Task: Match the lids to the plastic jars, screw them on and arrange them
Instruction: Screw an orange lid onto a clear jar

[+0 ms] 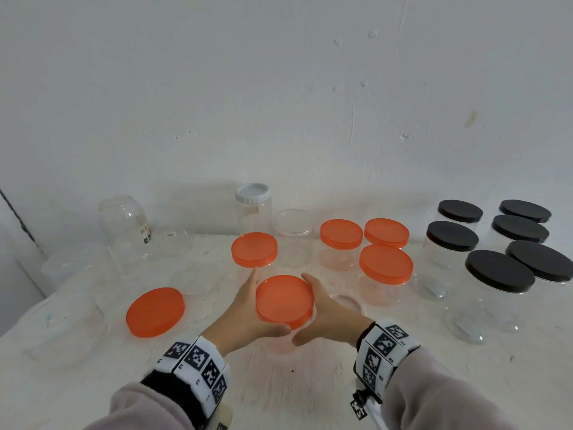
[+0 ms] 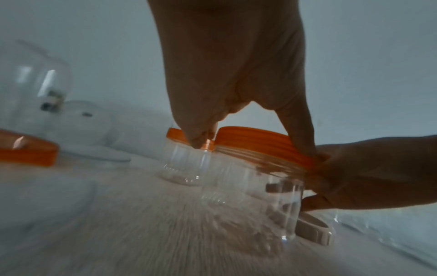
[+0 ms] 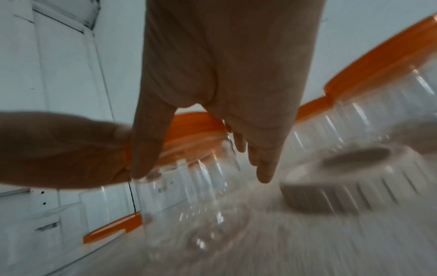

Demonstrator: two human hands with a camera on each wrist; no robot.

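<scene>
Held jar (image 1: 283, 308) at lower centre of the frame, between left hand (image 1: 245, 311) and right hand (image 1: 328, 311). Loose lid (image 1: 155, 311) lies to its left. Six capped jars (image 1: 499, 271) grouped at far right.

Bare table (image 1: 279, 383) at lower centre frame passable, orange-lidded jars (image 1: 386, 265) crowd centre right, black-lidded jars (image 1: 499, 271) block right, clear jars (image 1: 124, 225) upper left.

Clear glossy plastic jar (image 1: 280, 342) — smooth orange plastic lid (image 1: 283, 301), matt white table (image 1: 279, 383)
</scene>
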